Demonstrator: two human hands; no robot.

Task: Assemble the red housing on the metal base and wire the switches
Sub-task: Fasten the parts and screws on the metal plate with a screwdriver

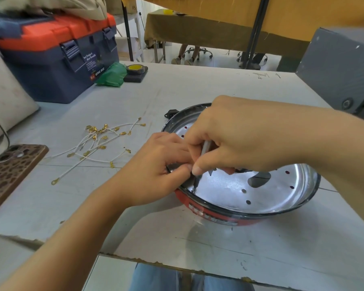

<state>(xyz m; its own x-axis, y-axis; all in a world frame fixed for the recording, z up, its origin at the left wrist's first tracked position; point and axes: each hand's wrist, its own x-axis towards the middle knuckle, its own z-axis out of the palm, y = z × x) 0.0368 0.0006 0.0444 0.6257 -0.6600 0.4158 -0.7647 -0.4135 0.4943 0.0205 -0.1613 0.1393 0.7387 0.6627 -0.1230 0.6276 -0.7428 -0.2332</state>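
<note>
Round shiny metal base [267, 192] nested in red plastic housing [210, 213], open side up, right hand [235, 135] gripping slim upright screwdriver [200, 164], tip down at near-left rim, left hand [156, 166] pinching that rim, white gold-tipped wires [97, 148] loose to left

Shiny round metal base [229, 192], perforated with small holes, nested rim-up inside red housing [210, 215], near the bench's front edge. Loose white wires [97, 148] with gold terminals scattered toward left edge.
</note>
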